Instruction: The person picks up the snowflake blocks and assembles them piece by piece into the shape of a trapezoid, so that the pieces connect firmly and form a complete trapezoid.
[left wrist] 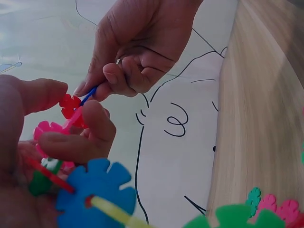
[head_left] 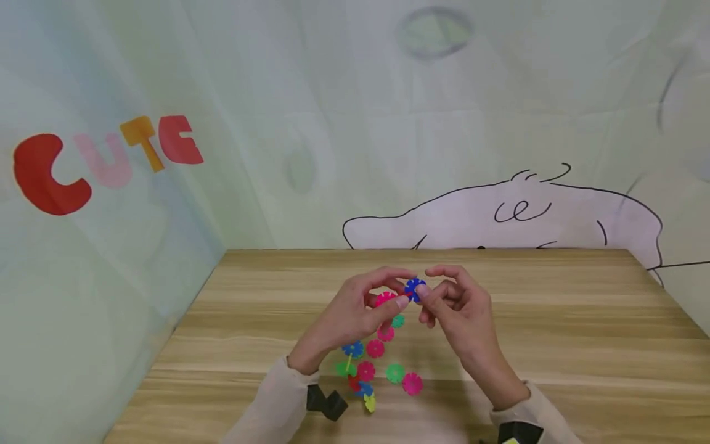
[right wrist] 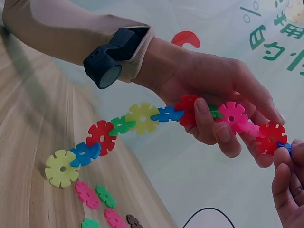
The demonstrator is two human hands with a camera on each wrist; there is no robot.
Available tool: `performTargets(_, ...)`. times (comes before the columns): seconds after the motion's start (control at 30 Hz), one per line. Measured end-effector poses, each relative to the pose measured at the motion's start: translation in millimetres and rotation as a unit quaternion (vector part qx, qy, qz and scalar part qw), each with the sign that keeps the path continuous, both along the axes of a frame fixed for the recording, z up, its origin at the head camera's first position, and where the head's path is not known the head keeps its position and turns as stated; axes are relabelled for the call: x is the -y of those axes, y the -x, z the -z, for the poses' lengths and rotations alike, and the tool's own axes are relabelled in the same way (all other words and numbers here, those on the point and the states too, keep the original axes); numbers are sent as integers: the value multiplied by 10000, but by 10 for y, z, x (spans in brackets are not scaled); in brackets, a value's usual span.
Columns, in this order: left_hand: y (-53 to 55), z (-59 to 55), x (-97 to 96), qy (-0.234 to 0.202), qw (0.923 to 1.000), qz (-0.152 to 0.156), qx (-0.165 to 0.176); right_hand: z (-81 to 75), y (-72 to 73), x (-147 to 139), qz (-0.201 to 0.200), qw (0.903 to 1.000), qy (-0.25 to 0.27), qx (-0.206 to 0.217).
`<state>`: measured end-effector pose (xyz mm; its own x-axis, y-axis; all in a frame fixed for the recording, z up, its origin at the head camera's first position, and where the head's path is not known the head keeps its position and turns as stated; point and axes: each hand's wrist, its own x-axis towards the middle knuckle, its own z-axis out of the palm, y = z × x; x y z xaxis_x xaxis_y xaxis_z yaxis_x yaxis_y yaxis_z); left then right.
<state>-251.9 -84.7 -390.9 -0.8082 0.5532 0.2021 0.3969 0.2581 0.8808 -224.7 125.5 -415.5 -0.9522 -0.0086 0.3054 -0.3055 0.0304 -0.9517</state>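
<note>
My left hand [head_left: 352, 311] holds a chain of notched, flower-shaped plastic discs, fingers and thumb around its upper end. In the right wrist view a red disc [right wrist: 271, 137] ends the chain between the left fingertips. My right hand [head_left: 466, 314] pinches a blue disc [head_left: 413, 289] between thumb and fingers. Its edge meets the red disc; how deep the notches sit together I cannot tell. From the left hand the chain hangs down, with a yellow disc [right wrist: 143, 118] midway and another yellow disc [right wrist: 61, 169] at its lower end.
Loose discs lie on the wooden table [head_left: 554, 345] below the hands, among them a pink disc [head_left: 412, 383] and a green disc [head_left: 395, 372]. A printed cloth backdrop [head_left: 333, 123] stands behind the table. Each wrist wears a small black camera [right wrist: 111, 61].
</note>
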Motion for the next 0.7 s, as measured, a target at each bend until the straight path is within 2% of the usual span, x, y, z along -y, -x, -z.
performTargets(0.13, 7, -9, 20, -58, 9999, 110, 20, -14, 11, -9, -18, 10000, 22, 62)
performTargets(0.3, 14, -37, 52, -410, 9980, 32, 490, 37, 30, -54, -18, 9993, 5, 368)
performTargets(0.37, 24, -41, 62, -642, 9958, -83, 642, 127, 12, -90, -125, 9982, -209, 548)
performTargets(0.43, 33, -45, 71, -887, 9932, -229, 724, 255, -30, -137, -384, 9946, -715, 643)
performTargets(0.47, 42, -46, 75, -1020, 9915, -293, 752, 328, -58, -160, -553, 9905, -1085, 639)
performTargets(0.53, 63, -48, 90, -1263, 9875, -478, 816, 475, -110, -196, -952, 9760, -1906, 442)
performTargets(0.63, 87, -59, 125, -1478, 9811, -873, 892, 634, -172, -212, -1416, 9417, -3049, -102)
performTargets(0.7, 94, -66, 148, -1555, 9772, -1130, 907, 691, -203, -190, -1567, 9224, -3505, -418)
